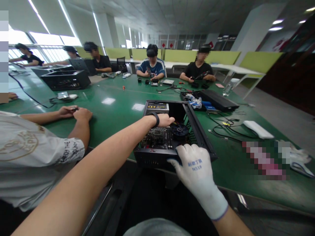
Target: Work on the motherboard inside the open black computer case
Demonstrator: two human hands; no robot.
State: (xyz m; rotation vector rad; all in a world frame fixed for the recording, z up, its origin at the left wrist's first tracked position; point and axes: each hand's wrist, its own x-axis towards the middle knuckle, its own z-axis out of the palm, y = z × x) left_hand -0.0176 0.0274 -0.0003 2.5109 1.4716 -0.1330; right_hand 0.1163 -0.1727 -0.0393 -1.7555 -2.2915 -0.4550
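A black desktop computer case (204,139) lies open at the table's near edge. Inside it show a motherboard (157,137), a round black cooling fan (179,130) and a power supply (158,107) at the far left corner. My left hand (165,120), bare with a black wristband, reaches over the board just behind the fan. Its fingers are curled closed, and whatever they pinch is hidden. Wearing a white glove, my right hand (194,162) grips the case's near rim, fingers over the edge and thumb outside.
Beside me on the left, a person in a white shirt holds something small in both hands. More people sit across the green table (113,118). A second case (66,79) stands far left. To the right lie black cables (221,126), a white box (258,129) and gloves (300,160).
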